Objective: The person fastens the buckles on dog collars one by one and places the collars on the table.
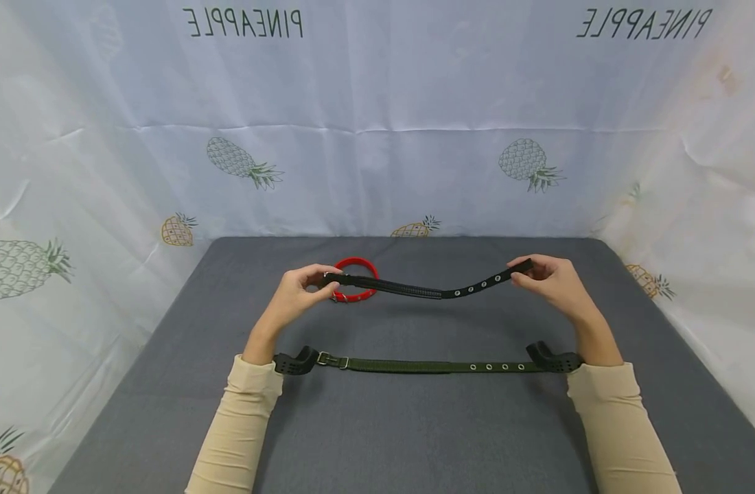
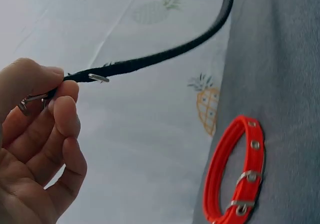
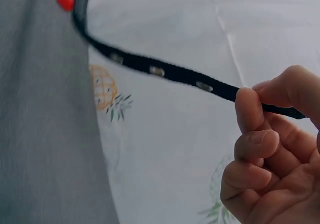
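A black collar (image 1: 408,288) with metal eyelets hangs stretched out between my two hands above the table, sagging a little in the middle. My left hand (image 1: 299,291) pinches its buckle end between thumb and forefinger; the metal buckle (image 2: 31,102) shows by the fingers in the left wrist view. At the other end, my right hand (image 1: 553,285) pinches the strap near its tip, beyond the eyelets. A red collar (image 1: 353,298), buckled into a loop, lies behind the black one. Closer to me, a green collar (image 1: 402,367) lies straight across the table.
The grey table (image 1: 414,439) is enclosed by white cloth (image 1: 377,89) printed with pineapples at the back and sides. Black wrist mounts (image 1: 296,360) on both forearms overhang the ends of the green collar.
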